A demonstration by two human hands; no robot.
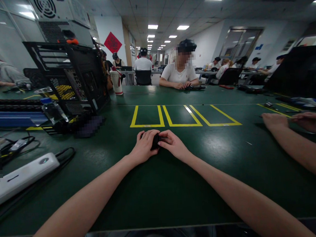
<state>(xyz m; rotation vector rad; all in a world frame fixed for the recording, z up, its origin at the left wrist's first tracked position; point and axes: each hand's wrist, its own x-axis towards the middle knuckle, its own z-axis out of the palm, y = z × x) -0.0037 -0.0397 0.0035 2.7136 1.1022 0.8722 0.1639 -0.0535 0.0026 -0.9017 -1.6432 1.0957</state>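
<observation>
Over the green table (pixel 163 191), my left hand (pixel 144 147) is wrapped round a small black object (pixel 154 142), covering most of it. Its kind cannot be made out. My right hand (pixel 173 145) meets it from the other side, thumb and fingertips pinched together at its right end. Whether those fingertips hold a separate small part is hidden. Both hands rest low, just on the near side of the yellow tape outlines (pixel 183 125).
A black computer case (pixel 75 74), a water bottle (pixel 54 111) and a white power strip (pixel 28 176) are on the left. A white cup (pixel 117 83) stands farther back. At right, a co-worker's hands (pixel 275 121) hold something thin. Another person (pixel 180 73) sits opposite.
</observation>
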